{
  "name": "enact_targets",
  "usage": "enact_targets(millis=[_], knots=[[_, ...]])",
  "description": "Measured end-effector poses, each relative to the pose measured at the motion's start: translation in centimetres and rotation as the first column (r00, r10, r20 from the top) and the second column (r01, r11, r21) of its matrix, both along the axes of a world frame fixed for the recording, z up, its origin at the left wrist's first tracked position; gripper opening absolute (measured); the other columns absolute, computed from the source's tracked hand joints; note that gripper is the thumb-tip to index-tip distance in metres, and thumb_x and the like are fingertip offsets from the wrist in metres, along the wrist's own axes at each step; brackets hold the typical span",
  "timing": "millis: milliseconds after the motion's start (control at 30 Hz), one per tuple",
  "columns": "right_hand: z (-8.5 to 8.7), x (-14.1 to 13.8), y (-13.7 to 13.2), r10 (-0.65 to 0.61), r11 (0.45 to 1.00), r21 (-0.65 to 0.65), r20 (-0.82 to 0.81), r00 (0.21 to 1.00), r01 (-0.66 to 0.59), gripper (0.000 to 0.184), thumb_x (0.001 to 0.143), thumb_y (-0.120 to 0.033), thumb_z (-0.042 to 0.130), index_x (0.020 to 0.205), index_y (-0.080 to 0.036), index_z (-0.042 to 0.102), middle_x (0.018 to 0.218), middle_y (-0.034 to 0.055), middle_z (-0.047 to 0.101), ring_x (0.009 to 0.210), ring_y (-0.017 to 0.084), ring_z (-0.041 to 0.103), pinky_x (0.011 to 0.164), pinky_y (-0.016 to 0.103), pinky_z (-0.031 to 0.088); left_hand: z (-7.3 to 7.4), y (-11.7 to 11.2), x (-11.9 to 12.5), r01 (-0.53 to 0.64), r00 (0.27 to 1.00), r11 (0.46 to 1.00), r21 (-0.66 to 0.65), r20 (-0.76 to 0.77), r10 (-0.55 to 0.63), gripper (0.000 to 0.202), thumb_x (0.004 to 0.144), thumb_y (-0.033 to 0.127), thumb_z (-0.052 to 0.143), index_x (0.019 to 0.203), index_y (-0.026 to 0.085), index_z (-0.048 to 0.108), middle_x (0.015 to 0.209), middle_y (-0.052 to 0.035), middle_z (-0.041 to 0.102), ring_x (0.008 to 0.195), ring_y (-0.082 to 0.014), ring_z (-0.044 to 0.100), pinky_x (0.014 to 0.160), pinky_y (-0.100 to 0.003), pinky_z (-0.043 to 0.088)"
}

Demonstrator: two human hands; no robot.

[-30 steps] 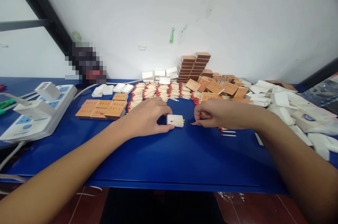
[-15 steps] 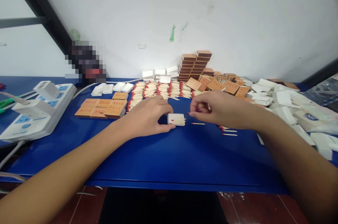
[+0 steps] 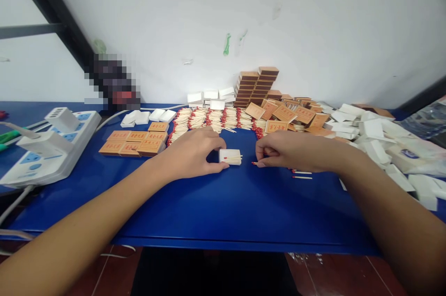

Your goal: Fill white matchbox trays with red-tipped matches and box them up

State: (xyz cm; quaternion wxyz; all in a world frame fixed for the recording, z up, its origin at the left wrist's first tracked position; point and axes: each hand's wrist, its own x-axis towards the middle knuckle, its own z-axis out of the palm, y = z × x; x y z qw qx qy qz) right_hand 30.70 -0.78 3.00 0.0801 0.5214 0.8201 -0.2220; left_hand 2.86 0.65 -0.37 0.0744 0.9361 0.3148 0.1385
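Observation:
My left hand (image 3: 200, 152) grips the left end of a small white matchbox tray (image 3: 226, 161) between thumb and fingers. A few matches lie in the tray, some with their ends over its right edge. To the right of it, my right hand (image 3: 284, 149) is closed in a pinch low over the table, and red match heads (image 3: 254, 163) poke out at its fingertips. How many it holds is hidden. Loose matches (image 3: 302, 177) lie on the table just right of that hand. Behind both hands spreads a wide layer of red-tipped matches (image 3: 212, 120).
Orange matchboxes (image 3: 130, 136) sit in rows at left, near a white power strip (image 3: 59, 156). More matchboxes stand in a tall stack (image 3: 259, 86) by the wall, with loose ones (image 3: 285, 113) beside it. White trays (image 3: 376, 147) are heaped at right on the blue table (image 3: 223, 212).
My right hand has moved slightly right and down, its fingertips now where a single match lay on the table. The left hand and tray have shifted a little left.

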Motion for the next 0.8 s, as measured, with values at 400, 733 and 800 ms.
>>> enact_targets(millis=[400,733,800], knots=[[0.3,-0.4,-0.3,0.009,1.0,0.025,-0.059,0.998,-0.008,0.029,0.097,-0.052,0.06,0.089,-0.025,0.068,0.08,0.0022,0.066,0.065,0.017,0.054,0.062,0.032,0.033,-0.1,-0.1,0.1,0.031,0.999,0.999,0.013,0.011,-0.031,0.028,0.094,0.039,0.078,0.111,0.017,0.077,0.1,-0.0074,0.074,0.099,-0.0272,0.068,0.088,-0.04,0.05],[-0.2,-0.3,-0.3,0.032,0.993,0.113,-0.084,0.996,-0.023,0.031,0.096,-0.053,0.063,0.086,-0.024,0.07,0.073,0.0005,0.062,0.062,0.016,0.052,0.059,0.031,0.032,-0.1,-0.1,0.1,0.017,1.0,1.0,0.016,0.003,-0.017,0.028,0.095,0.039,0.078,0.111,0.016,0.077,0.101,-0.0081,0.074,0.101,-0.0271,0.068,0.088,-0.04,0.05],[0.0,0.2,-0.3,0.034,0.996,0.078,-0.026,0.999,-0.032,0.031,0.095,-0.052,0.063,0.084,-0.024,0.071,0.077,0.0022,0.064,0.065,0.017,0.056,0.059,0.031,0.035,-0.1,0.0,0.0,0.009,1.0,1.0,0.011,-0.008,-0.009,0.028,0.094,0.038,0.079,0.111,0.016,0.077,0.1,-0.0075,0.074,0.099,-0.0269,0.068,0.087,-0.039,0.05]])
